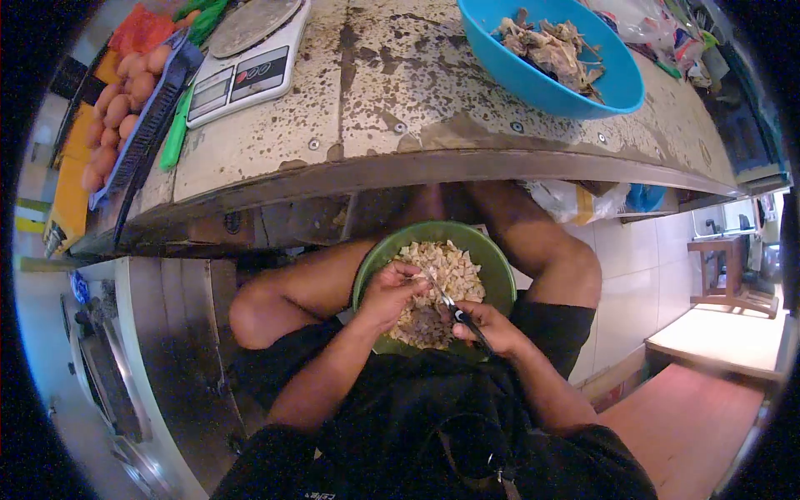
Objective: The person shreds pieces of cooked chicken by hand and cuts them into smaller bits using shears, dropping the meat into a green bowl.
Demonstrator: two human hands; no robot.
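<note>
Scissors (460,316) point up over the tub (506,287), handles clamped in the right hand (493,331), blades reaching to the fingers of the left hand (387,292). The left hand pinches what looks like a small pale bit (423,279); the hands are close together at the blades. Whether the blades are parted is too small to tell. Below lie pale pieces (450,258) and, nearer the body, dark pieces (423,323).

The likeliest harm is a nicked left fingertip, from a slippery bit sliding or the blades closing too near the pinch. A bit could spring past the rim if snipped high. The tub sits between the bent legs, so a shifting knee could tip it. Farther out, a knock to the table (375,100) could jar the eggs (118,107), whose tray (152,129) lies by its edge, or the green handle (175,133) just beside.

Counted: one pair of scissors, one tub, two hands, one pinched bit as far as shows; the pieces, pale and dark, are too many and too heaped to count. On the table: one blue bowl (492,62) of bony scraps (554,52), uncountable in their tangle; one scale (242,83); one tray; one green handle; roughly a dozen eggs, some overlapping.
</note>
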